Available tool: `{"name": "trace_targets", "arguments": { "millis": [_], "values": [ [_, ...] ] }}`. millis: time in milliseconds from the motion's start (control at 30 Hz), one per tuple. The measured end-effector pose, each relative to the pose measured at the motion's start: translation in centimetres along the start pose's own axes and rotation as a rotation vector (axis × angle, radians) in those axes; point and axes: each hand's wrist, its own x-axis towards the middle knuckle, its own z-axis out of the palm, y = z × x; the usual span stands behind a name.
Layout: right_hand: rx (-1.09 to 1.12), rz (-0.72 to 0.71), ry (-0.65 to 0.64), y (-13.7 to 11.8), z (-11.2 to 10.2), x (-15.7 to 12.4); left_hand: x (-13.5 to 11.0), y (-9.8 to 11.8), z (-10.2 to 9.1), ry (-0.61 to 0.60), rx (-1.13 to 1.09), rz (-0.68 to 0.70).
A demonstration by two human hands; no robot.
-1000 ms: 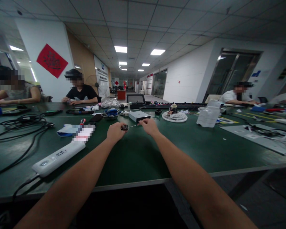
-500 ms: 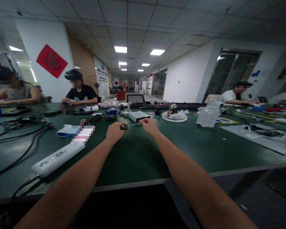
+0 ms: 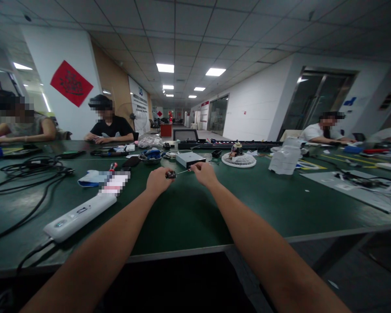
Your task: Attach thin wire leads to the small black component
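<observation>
My left hand (image 3: 158, 181) is closed round the dark handle of a screwdriver (image 3: 171, 174), above the green table. Its thin metal shaft points right, toward the fingertips of my right hand (image 3: 204, 172). Those fingers are pinched together at the shaft's tip; whatever small thing lies between them is too small to make out. Just behind the right fingers sits a silver box with a dark front (image 3: 189, 159), resembling a computer disc drive. My right hand partly covers its front.
A white fan grille (image 3: 238, 161) and a plastic-wrapped object (image 3: 284, 157) lie to the right. A bowl with blue contents (image 3: 150, 156) stands behind my left hand. On the left are a white power strip (image 3: 80, 217) and coiled black cables (image 3: 29, 171). Several people sit around the table.
My left hand and the screwdriver have shifted very slightly to the right. The right hand keeps its pinch in nearly the same spot, and the box has not moved.
</observation>
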Motion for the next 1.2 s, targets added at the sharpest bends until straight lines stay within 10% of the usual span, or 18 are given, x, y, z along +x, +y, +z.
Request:
{"name": "trace_targets", "arguments": {
  "millis": [1200],
  "values": [
    [0.037, 0.014, -0.03, -0.1, -0.07, 0.09, 0.0, -0.08, 0.28, 0.004, 0.007, 0.014]
  ]
}}
